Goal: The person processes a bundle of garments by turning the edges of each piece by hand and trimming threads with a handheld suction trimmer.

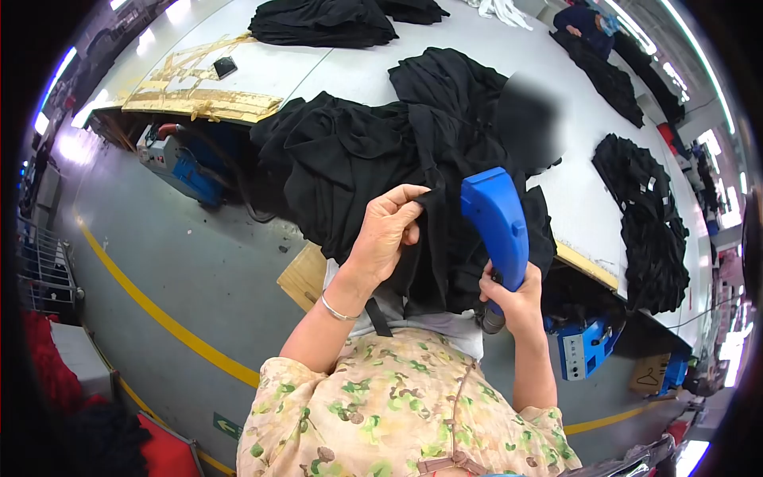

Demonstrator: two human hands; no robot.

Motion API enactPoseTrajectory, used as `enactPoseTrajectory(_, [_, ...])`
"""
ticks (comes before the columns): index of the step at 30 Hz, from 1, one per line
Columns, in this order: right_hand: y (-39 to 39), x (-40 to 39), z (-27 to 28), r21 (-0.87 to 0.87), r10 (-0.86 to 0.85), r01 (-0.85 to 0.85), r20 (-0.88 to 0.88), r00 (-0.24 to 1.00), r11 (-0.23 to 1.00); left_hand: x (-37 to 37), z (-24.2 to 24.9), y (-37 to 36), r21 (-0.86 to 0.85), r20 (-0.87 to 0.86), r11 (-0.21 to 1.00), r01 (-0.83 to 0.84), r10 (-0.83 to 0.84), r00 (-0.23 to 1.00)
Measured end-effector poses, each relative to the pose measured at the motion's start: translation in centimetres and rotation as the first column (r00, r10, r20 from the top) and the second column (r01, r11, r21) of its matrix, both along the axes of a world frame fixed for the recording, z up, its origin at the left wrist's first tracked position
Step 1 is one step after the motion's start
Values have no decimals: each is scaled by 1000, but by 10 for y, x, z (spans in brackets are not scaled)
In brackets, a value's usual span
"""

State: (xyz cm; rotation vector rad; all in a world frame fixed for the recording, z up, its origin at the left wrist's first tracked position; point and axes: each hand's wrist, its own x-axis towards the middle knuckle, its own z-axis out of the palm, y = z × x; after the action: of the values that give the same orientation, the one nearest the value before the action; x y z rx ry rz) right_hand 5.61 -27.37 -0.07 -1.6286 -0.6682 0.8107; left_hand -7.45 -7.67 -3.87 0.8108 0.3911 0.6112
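Note:
My left hand (387, 234) is closed, its thumb and fingers pinching an edge of a black garment (342, 151). The cloth hangs from that pinch in a narrow fold in front of me, and the rest lies heaped at the table edge. In my right hand (517, 294) is a blue handheld thread trimmer (499, 226), gripped by its lower handle, with its wide head pointing up and to the left. A dark hose end shows below that hand. The trimmer's head is just right of the pinched cloth, over the black fabric.
The white table (358, 71) carries another black garment pile (322, 22) at the back and more black clothes (644, 222) on the right. Blue machines (584, 350) stand underneath. A wooden stool (302, 277) is near my left side. Another person (588, 28) works at the far right.

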Motion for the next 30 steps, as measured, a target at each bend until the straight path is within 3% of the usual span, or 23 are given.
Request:
enactPoseTrajectory(3, [3,5,0,-164,134,-120,81,988,979,5,2,1,7,19,1000,7,-7,1000])
enactPoseTrajectory(4, [4,4,-1,-116,116,-109,51,992,987,6,3,2,24,23,1000,1,-2,1000])
enactPoseTrajectory(6, [3,10,-1,-21,33,-33,-15,999,999,3,7,8,485,-97,868,-110,178,979])
enactPoseTrajectory(8, [-1,18,2,83,-26,34,-89,996,996,-1,11,16,803,-130,593,-57,268,954])
enactPoseTrajectory(11, [-4,26,3,84,-86,91,-62,994,992,-1,10,26,698,-470,656,288,117,875])
enactPoseTrajectory(12, [-5,28,2,101,-84,91,-72,994,991,1,11,22,460,-426,844,275,-62,903])
enactPoseTrajectory(14, [-11,29,-2,128,-85,97,-95,992,987,14,2,17,287,-254,946,153,-79,964])
enactPoseTrajectory(16, [-12,28,-2,127,-102,114,-97,990,985,22,-4,13,97,-121,990,100,-88,989])
enactPoseTrajectory(19, [-13,30,-4,0,-43,43,8,999,999,33,10,-5,-148,52,969,199,-194,980])
enactPoseTrajectory(21, [-13,34,-2,-165,27,-18,52,998,986,39,-7,-1,-55,73,968,245,-241,968])
enactPoseTrajectory(24, [-8,35,-2,-18,-78,79,39,996,997,42,14,-8,16,96,976,219,-219,971])
enactPoseTrajectory(28, [-10,43,0,-145,72,-47,169,983,988,46,15,-9,100,24,971,217,-220,975])
enactPoseTrajectory(30, [-7,41,-1,-107,4,6,91,996,994,50,15,-11,118,-7,977,180,-180,984])
